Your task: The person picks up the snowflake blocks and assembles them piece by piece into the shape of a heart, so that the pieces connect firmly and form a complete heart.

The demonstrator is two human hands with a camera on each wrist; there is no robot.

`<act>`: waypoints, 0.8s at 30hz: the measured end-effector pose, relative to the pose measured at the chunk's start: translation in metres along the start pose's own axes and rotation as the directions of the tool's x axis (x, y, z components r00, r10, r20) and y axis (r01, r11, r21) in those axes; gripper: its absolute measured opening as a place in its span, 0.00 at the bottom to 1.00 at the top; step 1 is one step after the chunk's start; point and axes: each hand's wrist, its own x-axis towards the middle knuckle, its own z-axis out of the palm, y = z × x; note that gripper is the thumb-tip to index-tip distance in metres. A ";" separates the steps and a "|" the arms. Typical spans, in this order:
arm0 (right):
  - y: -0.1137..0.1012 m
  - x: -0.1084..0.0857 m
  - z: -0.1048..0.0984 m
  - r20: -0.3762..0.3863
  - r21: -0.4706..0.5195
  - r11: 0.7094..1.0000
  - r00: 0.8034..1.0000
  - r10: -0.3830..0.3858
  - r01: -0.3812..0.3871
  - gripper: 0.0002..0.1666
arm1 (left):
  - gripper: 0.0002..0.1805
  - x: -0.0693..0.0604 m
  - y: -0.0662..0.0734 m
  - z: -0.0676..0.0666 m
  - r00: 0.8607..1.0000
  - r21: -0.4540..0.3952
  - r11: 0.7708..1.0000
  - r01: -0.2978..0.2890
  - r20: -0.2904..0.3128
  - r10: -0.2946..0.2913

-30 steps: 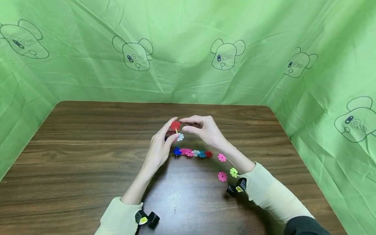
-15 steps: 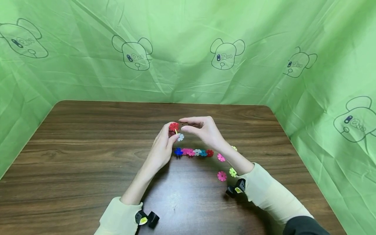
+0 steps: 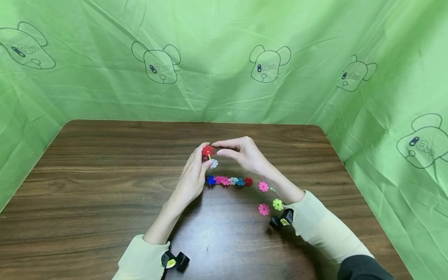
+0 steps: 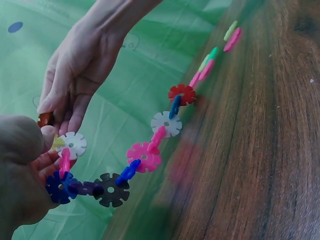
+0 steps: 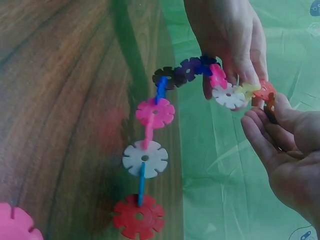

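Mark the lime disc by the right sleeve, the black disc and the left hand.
Lime disc (image 3: 278,205): head view, its middle.
Black disc (image 4: 112,198): left wrist view, face below its hole.
Left hand (image 3: 191,177): head view, its back.

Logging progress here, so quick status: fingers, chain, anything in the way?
Left fingers gripping the chain. Right fingers pinching a brown disc at its end. Loose discs near right sleeve, seemingly not in the way.

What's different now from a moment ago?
Very little: the left-hand grip has drawn in slightly beside the red flower, and a green piece now peeks out by the right forearm. No visible new hold or release. The right-hand grip and flower chain look unchanged.
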 end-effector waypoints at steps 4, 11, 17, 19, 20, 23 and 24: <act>-0.001 0.001 0.000 0.005 -0.005 1.000 1.000 0.010 -0.010 0.16 | 0.28 0.000 -0.001 0.001 1.000 -0.011 1.000 0.000 0.004 0.000; -0.002 0.000 0.004 -0.028 0.017 1.000 1.000 0.002 -0.002 0.17 | 0.28 0.001 -0.002 0.001 1.000 -0.052 0.998 0.030 0.011 -0.029; 0.008 -0.006 -0.001 -0.025 0.073 0.997 1.000 0.015 -0.013 0.21 | 0.27 0.003 -0.001 0.000 0.998 -0.081 0.995 0.062 0.011 -0.061; 0.014 -0.008 -0.006 -0.029 0.085 0.996 1.000 0.011 -0.009 0.22 | 0.27 0.004 -0.001 0.000 0.998 -0.086 0.994 0.063 0.002 -0.063; 0.018 -0.009 -0.008 -0.032 0.090 0.996 0.999 0.011 -0.008 0.21 | 0.27 0.004 -0.001 0.000 0.998 -0.089 0.994 0.065 -0.002 -0.065; 0.029 -0.015 -0.018 -0.036 0.102 0.995 0.999 0.012 -0.009 0.21 | 0.28 0.004 -0.002 -0.001 0.998 -0.107 0.992 0.064 -0.005 -0.065; 0.033 -0.017 -0.022 -0.034 0.100 0.995 0.999 0.016 -0.013 0.21 | 0.28 0.004 -0.003 -0.002 0.998 -0.114 0.992 0.062 -0.006 -0.063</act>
